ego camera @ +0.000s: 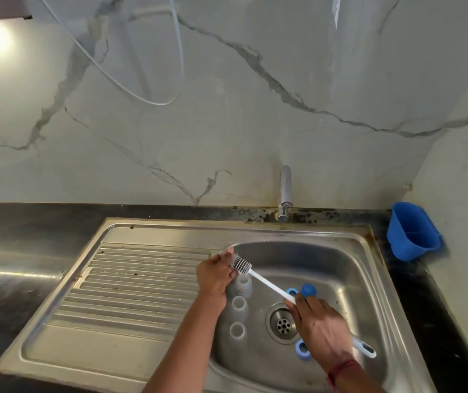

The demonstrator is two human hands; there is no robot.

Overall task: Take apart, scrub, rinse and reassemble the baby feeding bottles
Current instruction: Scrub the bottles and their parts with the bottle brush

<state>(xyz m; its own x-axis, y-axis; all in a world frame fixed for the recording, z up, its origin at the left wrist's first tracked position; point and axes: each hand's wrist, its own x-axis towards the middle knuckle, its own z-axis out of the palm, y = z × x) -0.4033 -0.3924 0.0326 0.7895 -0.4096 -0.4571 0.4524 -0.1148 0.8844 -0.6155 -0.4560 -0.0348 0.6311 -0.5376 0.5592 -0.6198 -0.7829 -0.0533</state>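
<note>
1. Firstly, the right hand [320, 330] is over the near right part of the sink [340, 265]. Its fingers are curled round the white handle of the brush [267, 282], and the handle's end sticks out behind the palm. A red thread [342, 368] sits on that wrist.
2. The near blue ring [302, 348] lies on the basin floor just left of the right wrist, beside the drain [282, 326].
3. Three clear bottles stand open end up along the left side of the basin, beside the left forearm: the near bottle [237, 330], the middle bottle [239, 304] and the far bottle [244, 286]. None has a top on.
4. The far blue ring [292, 292] and the blue cap [308, 290] lie beyond the drain, just past the right hand's fingertips.
5. The left hand [215, 275] is at the basin's left edge. Its fingers pinch a clear piece [226, 252] next to the brush's bristle head. Which bottle part this is cannot be told.
6. The ribbed draining board [142, 279] lies left of the basin.
7. The tap [284, 194] stands at the back rim, with no water visible.
8. A blue tub [413, 231] sits at the far right corner of the black counter [28, 222].
9. The marble wall [255, 123] rises behind, with a white cord [130, 89] hanging in a loop.
</note>
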